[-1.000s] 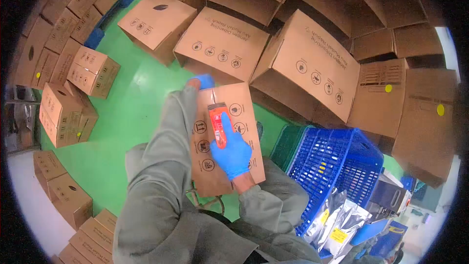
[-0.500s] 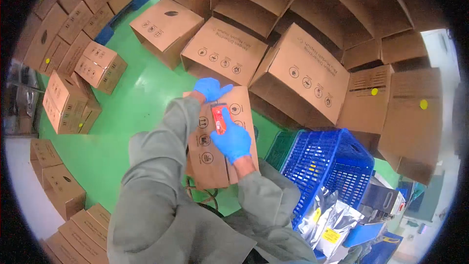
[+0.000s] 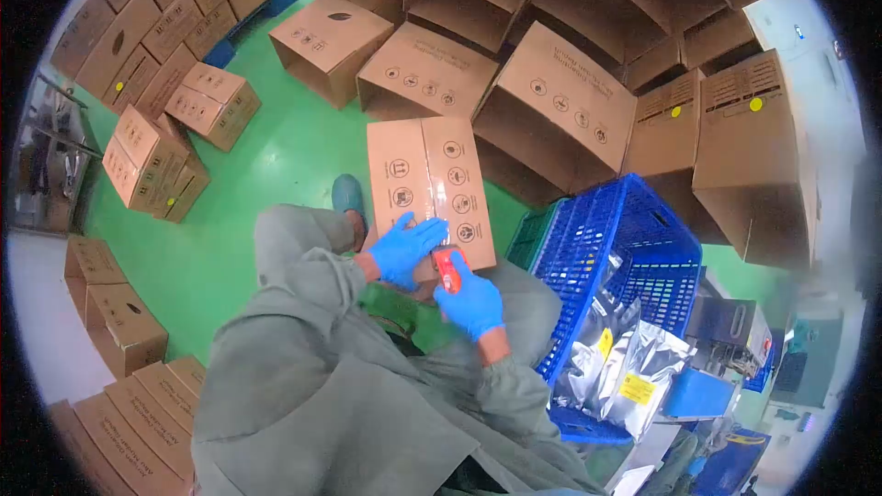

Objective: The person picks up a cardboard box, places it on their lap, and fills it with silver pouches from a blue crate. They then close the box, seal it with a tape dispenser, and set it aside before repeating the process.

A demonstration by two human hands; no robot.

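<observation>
Cardboard box was kept flat-side-up over the person's lap, printed handling symbols facing the camera, near end tucked under both hands. Going from the left: stacks of closed cartons were lined up on the green floor, well apart from the person. Next, the left hand, in a blue glove, was pressed on the near edge of the box, fingers spread and wrapped around nothing. Just beside it, the right hand, also blue-gloved, was clenched around an orange tape dispenser, whose tip was touching the box's near edge. Further right, a blue plastic crate was parked just beside the person's knee, with silver foil pouches piled inside. Behind everything, open cartons were lying on their sides.
</observation>
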